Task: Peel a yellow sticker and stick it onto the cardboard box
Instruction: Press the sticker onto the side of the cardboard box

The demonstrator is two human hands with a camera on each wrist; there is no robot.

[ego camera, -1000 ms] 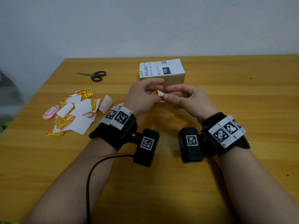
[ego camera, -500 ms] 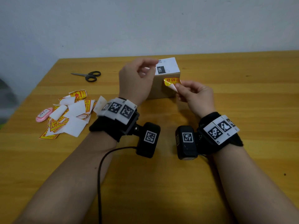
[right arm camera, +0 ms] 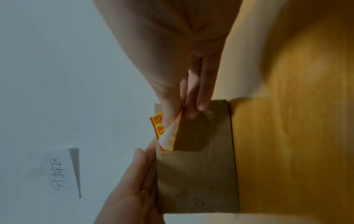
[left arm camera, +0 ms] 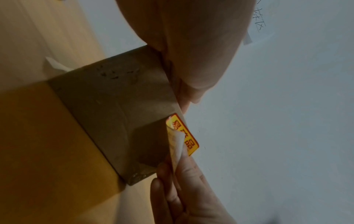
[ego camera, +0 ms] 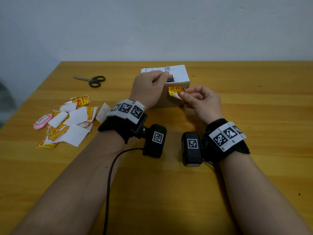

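Note:
The cardboard box (ego camera: pixel 169 101) with a white shipping label on top stands at mid table. My left hand (ego camera: pixel 152 85) rests on its top left part, fingers laid over the label. The yellow sticker (ego camera: pixel 175 89) with red print lies against the box's front face just under the top edge. Its lower corner curls away and shows a white underside. My right hand (ego camera: pixel 182 94) pinches that curled corner between thumb and forefinger. In the wrist views the sticker (left arm camera: pixel 188 136) (right arm camera: pixel 158 125) meets the box (left arm camera: pixel 114 106) (right arm camera: pixel 201 174) at the top edge, with my right hand (right arm camera: pixel 184 115) pinching it.
A pile of yellow stickers and white backing papers (ego camera: pixel 71 119) lies at the left with a pink oval object (ego camera: pixel 42 121) beside it. Black scissors (ego camera: pixel 93 80) lie farther back on the left. A grey wall stands behind the wooden table (ego camera: pixel 254 116).
My left hand let go of the sticker and went up onto the box top. My right hand carried the sticker to the box's front face.

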